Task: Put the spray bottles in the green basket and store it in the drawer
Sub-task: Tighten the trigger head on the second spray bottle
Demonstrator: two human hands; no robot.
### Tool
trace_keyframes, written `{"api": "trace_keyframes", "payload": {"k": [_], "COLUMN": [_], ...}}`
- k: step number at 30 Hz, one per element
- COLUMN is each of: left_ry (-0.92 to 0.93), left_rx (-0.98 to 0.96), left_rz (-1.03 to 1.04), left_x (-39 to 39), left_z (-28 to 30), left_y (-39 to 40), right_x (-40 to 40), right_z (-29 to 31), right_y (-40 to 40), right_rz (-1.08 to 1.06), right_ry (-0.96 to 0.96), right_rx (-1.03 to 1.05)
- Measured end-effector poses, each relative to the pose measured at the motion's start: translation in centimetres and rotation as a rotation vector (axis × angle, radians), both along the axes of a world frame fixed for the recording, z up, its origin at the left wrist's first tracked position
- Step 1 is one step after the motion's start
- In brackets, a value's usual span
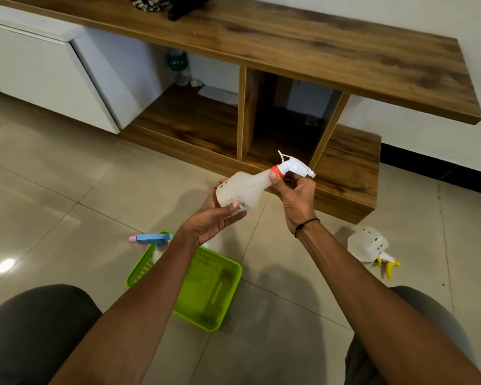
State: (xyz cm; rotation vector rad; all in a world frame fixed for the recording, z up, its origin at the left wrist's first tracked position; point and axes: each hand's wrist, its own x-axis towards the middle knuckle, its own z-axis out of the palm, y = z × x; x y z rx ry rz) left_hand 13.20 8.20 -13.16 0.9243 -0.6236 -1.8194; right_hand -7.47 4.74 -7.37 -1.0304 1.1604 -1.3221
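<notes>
Both hands are on the orange-collared spray bottle [242,190] above the green basket [206,287], left hand [220,215] cupping its body and right hand [292,190] pinching the neck, so a loose pinch could drop it beside the basket, honestly.

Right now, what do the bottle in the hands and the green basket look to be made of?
The spray bottle looks like frosted, translucent plastic: light passes through its matte body. The green basket seems glossy moulded plastic, with perforated walls and a soft sheen.
</notes>
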Motion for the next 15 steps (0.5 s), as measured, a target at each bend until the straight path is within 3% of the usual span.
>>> {"api": "trace_keyframes", "payload": {"k": [3,7,10,15], "left_ry": [-0.21,0.027,0.041,0.058], "left_rx": [-0.089,-0.009,0.112,0.225], "left_rz": [0.059,0.106,0.116,-0.101], "left_x": [-0.8,-0.8,-0.3,0.9], "left_z": [0.7,1.1,1.2,0.9], "left_y": [0.0,-0.2,-0.7,0.2], "right_x": [0.3,0.4,0.4,0.3], "right_z": [-0.3,-0.2,0.0,-0.1], "right_y": [0.1,-0.2,-0.5,-0.5], "right_rz": [-0.018,-0.034,0.028,0.123], "right_ry": [-0.001,-0.005,-0.066,-0.118], "right_rx": [0.028,0.016,0.027,0.076]}}
